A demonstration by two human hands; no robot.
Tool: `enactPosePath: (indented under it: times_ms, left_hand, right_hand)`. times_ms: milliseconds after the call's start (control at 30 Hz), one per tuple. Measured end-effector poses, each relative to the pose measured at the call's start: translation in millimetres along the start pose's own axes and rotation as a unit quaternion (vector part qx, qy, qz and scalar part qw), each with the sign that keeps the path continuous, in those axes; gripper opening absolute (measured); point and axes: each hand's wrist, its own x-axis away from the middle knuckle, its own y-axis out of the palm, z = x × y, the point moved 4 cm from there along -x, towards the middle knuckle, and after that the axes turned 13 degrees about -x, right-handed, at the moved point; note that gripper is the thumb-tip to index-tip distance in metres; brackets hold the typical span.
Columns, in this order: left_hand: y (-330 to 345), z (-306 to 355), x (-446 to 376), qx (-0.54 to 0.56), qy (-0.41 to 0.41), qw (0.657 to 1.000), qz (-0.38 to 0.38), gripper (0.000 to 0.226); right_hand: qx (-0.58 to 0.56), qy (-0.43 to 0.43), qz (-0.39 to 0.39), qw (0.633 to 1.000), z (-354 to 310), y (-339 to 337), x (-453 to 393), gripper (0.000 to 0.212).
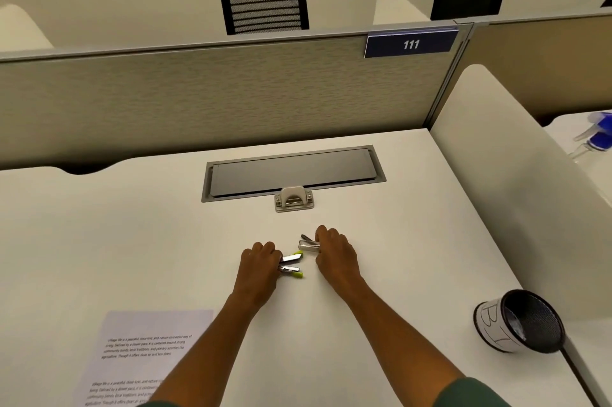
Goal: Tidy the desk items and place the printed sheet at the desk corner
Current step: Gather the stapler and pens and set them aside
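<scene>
On the white desk (pixel 99 241), my left hand (pixel 260 262) grips two silver pens with yellow-green tips (pixel 291 262) that point right. My right hand (pixel 334 256) closes on a clear pen cap or small clear item (pixel 308 245) with a dark tip sticking out beside it. The two hands sit close together at the desk's middle. A printed sheet (pixel 145 353) with two text paragraphs lies flat at the near left, partly under my left forearm. A beige hole punch (pixel 294 198) stands just beyond my hands.
A grey cable hatch (pixel 293 173) is set into the desk behind the punch. A mesh pen cup with a white paper label (pixel 516 322) lies tipped on its side near the right edge. Partition panels (pixel 198 98) wall the back and right. Chairs stand beyond.
</scene>
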Motion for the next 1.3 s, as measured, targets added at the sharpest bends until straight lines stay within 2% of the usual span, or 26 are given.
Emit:
enactPosePath:
  times_ms: [300, 600, 1000, 1300]
  left_hand:
    - [-9, 9, 2, 0.112, -0.052, 0.992, -0.005, 0.015]
    - [-37, 61, -29, 0.237, -0.071, 0.969, 0.017, 0.016]
    - [-71, 170, -93, 0.261, -0.005, 0.965, 0.011, 0.026]
    - [-67, 222, -137, 0.271, 0.009, 0.963, 0.000, 0.024]
  right_hand:
    - [-0.087, 0.016, 0.012, 0.996, 19, -19, 10, 0.027]
    - [-0.112, 0.050, 0.111, 0.986, 67, -76, 13, 0.023]
    - [-0.128, 0.167, 0.237, 0.948, 156, -149, 17, 0.023]
    - [-0.104, 0.236, 0.251, 0.933, 199, -157, 5, 0.023]
